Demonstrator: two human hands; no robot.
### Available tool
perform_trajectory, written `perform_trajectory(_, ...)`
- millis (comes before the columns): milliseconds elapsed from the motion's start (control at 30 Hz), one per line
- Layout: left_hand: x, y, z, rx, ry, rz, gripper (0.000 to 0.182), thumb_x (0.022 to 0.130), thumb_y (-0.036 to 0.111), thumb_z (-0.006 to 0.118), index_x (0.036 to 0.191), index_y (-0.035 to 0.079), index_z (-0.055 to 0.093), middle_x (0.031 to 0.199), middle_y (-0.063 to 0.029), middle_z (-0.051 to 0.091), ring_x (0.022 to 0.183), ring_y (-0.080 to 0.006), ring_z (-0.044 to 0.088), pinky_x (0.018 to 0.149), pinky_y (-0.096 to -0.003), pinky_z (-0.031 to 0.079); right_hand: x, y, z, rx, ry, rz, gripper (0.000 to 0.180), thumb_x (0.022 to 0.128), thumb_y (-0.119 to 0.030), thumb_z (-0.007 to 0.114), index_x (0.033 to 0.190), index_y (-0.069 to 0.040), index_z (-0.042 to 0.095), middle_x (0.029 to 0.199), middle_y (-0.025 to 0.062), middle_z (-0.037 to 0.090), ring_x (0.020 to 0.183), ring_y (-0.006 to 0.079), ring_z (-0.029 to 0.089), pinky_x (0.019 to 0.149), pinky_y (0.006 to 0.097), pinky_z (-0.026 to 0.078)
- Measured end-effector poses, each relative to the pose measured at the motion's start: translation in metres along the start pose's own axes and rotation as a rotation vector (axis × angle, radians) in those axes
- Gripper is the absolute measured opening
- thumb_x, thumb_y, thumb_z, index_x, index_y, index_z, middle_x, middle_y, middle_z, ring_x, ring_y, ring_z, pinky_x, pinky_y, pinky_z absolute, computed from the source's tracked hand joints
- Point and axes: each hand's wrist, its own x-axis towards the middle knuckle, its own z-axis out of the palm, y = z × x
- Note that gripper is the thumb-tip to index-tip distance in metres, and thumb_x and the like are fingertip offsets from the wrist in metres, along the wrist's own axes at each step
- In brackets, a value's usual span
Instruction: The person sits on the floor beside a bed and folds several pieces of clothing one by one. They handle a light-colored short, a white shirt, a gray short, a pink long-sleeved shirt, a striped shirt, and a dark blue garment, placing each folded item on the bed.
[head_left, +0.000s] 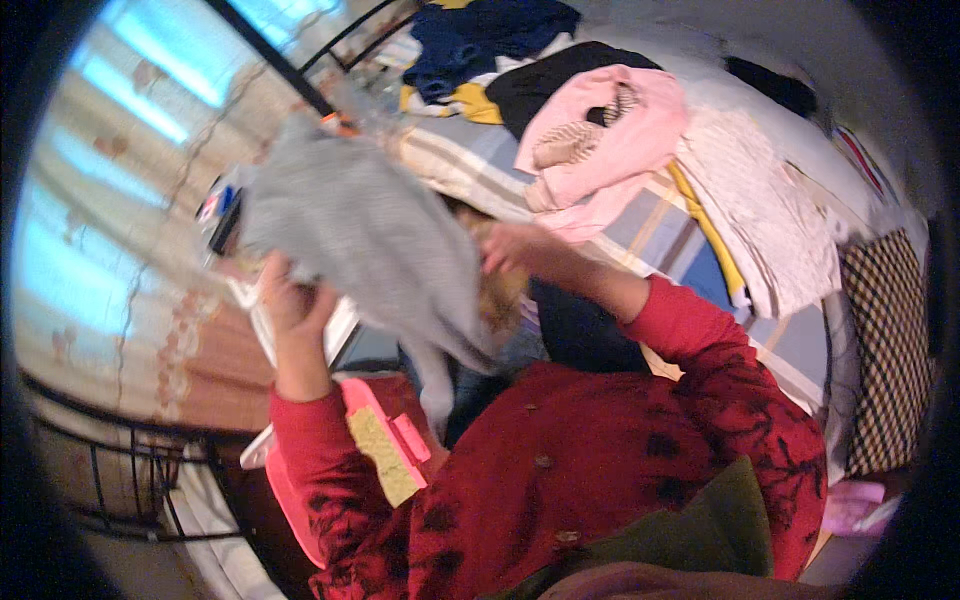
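Note:
A grey cloth garment (360, 217), blurred by motion, hangs between my hands in front of my chest. My left hand (296, 296) grips its lower left edge, with part of the fingers hidden by the fabric. At the garment's right edge, my right hand (517, 247) has its fingers curled against the cloth, though blur hides the fingertips. One narrow grey end of the garment dangles towards my lap. Just below my right hand shows a brownish-yellow patterned cloth (504, 296), partly covered by the grey garment.
On the striped bed (652, 225) lie a pink garment (600, 142), a white lace-like garment (757, 202), and dark blue clothing (480, 52). A checked cushion or bag (889, 352) stands at the right. A pink plastic item (382, 420) is by my left forearm. Black metal bed rails (135, 480) run at the lower left.

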Motion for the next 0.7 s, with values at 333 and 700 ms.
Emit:
perform_trajectory(333, -0.006, -0.055, 0.007, -0.097, -0.190, -0.193, 0.035, 0.092, 0.015, 0.050, 0.124, 0.002, 0.051, 0.126, -0.0106, 0.055, 0.117, -0.0259, 0.052, 0.102, -0.0431, 0.040, 0.025, -0.079, 0.030, 0.488, 0.072, -0.086, 0.044, 0.098, -0.033, 0.045, 0.125, 0.002, 0.048, 0.117, 0.0098, 0.058, 0.107, 0.0168, 0.056, 0.094, 0.0300, 0.043)
perform_trajectory(700, -0.018, -0.048, 0.003, 0.203, -0.064, -0.229, 0.049, 0.079, 0.003, 0.063, 0.126, 0.003, 0.049, 0.119, -0.0058, 0.057, 0.110, -0.0183, 0.055, 0.095, -0.0314, 0.042, 0.027, -0.085, 0.000, 0.454, 0.283, -0.175, 0.036, 0.086, -0.007, 0.063, 0.119, 0.002, 0.051, 0.109, 0.0086, 0.063, 0.097, 0.0159, 0.061, 0.088, 0.0302, 0.047)
